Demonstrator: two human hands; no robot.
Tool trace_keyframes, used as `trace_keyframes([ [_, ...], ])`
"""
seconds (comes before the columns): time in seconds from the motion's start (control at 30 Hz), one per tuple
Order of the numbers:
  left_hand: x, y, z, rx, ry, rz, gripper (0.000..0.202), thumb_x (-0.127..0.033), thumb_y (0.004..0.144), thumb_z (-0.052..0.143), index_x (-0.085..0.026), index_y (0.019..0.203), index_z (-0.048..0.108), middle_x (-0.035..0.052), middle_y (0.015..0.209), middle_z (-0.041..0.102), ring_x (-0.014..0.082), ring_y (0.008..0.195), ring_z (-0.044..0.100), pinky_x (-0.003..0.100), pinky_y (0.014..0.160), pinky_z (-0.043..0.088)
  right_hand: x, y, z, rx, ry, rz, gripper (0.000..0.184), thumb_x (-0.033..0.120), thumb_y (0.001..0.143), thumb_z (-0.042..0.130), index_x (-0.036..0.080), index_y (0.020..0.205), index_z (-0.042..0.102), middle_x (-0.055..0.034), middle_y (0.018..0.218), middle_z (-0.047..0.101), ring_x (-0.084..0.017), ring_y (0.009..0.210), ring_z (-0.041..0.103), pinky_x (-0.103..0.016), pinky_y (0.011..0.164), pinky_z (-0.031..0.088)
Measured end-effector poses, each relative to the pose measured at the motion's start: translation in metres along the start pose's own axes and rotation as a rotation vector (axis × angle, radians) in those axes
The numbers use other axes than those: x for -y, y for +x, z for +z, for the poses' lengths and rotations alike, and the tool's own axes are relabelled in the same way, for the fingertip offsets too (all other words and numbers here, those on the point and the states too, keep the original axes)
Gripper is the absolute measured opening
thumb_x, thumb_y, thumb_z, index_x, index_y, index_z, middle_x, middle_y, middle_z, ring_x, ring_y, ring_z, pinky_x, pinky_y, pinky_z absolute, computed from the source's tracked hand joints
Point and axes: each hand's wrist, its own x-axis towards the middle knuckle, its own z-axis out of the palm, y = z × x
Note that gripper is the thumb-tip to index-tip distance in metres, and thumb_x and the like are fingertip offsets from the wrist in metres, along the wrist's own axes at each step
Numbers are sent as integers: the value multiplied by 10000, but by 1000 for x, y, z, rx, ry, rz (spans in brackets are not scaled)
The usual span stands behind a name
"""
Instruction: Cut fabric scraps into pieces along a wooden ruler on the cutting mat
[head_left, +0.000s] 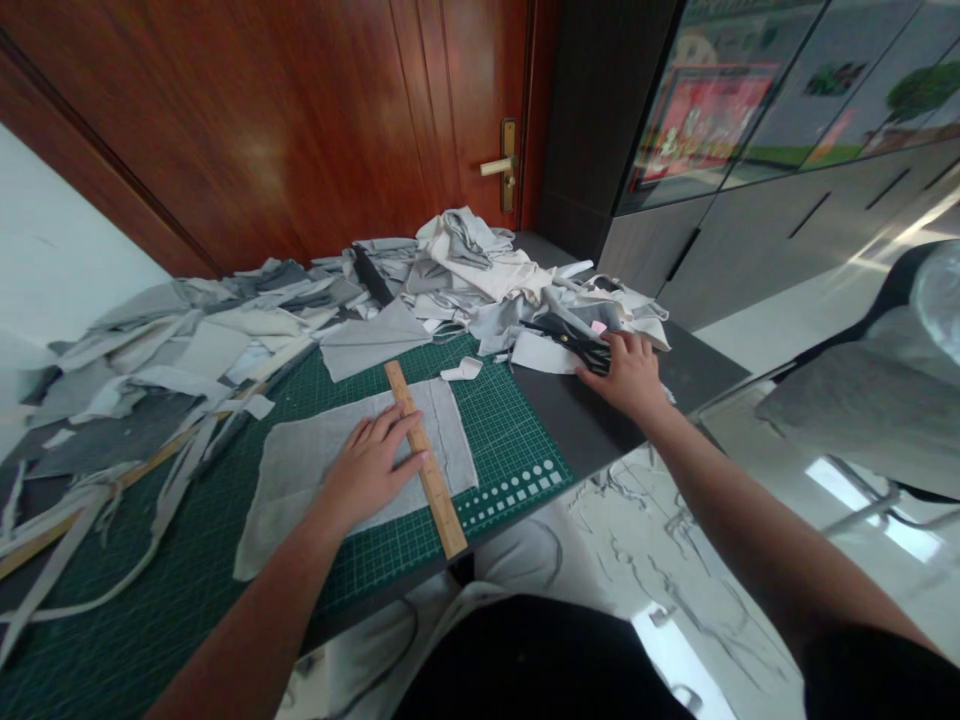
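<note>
My left hand (373,463) lies flat with fingers spread on a grey fabric piece (300,462), its fingertips pressing a wooden ruler (425,459) that runs across the cloth's right part. The cloth rests on a green cutting mat (510,420). My right hand (630,375) reaches to the right end of the table, fingers curled onto black scissors (574,337) lying among fabric scraps. A small white piece (461,371), perhaps chalk or tape, lies on the mat between the hands.
A heap of grey and white fabric offcuts (465,265) covers the back and left of the table. Long strips (90,520) trail at the left. A wooden door (300,120) stands behind. The table edge (570,470) runs close to my lap.
</note>
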Motion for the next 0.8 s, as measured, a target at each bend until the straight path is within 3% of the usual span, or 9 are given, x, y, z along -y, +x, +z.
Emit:
trace_keyframes([
  [0.1,0,-1,0,-6,-5,-4,570,-491,983,526,-215,1480,492,145,1555,471,327,1433,458,539,1221,344,-9,23,13,142,31,-9,882,694,859,566,110,1510,457,-227,1553,444,-436,1354,448,-549,1104,385],
  [0.2,-1,-2,0,-4,-14,-10,566,-494,989,521,-224,1485,487,139,1567,460,322,1443,450,547,1235,320,-3,33,26,193,-1,2,910,720,890,497,94,1542,403,-250,1594,379,-454,1392,409,-582,1118,347],
  [0.4,-3,-5,-1,-3,-37,-36,551,-480,983,542,-251,1480,487,114,1575,463,309,1450,449,544,1245,306,2,30,26,170,-29,9,684,634,940,480,105,1360,582,-259,1296,609,-435,1220,547,-555,994,445],
  [0.53,-4,-5,-3,19,-28,-31,558,-478,987,543,-247,1490,474,111,1585,452,295,1471,425,535,1259,282,-10,38,20,218,107,-25,507,486,1006,408,131,1247,678,-206,1175,695,-347,1132,626,-453,984,470],
  [0.67,-6,-6,-6,39,-21,-38,556,-474,992,538,-247,1495,469,113,1595,441,289,1481,412,533,1262,277,-16,50,15,323,248,157,421,481,939,564,171,1168,735,-138,1089,747,-266,968,689,-352,849,503],
  [0.8,-9,-6,-9,44,-39,-51,560,-468,984,553,-242,1490,475,116,1588,448,295,1474,421,530,1264,275,-15,54,5,388,421,355,508,543,799,739,138,1106,742,-91,903,750,-223,769,667,-319,699,481],
])
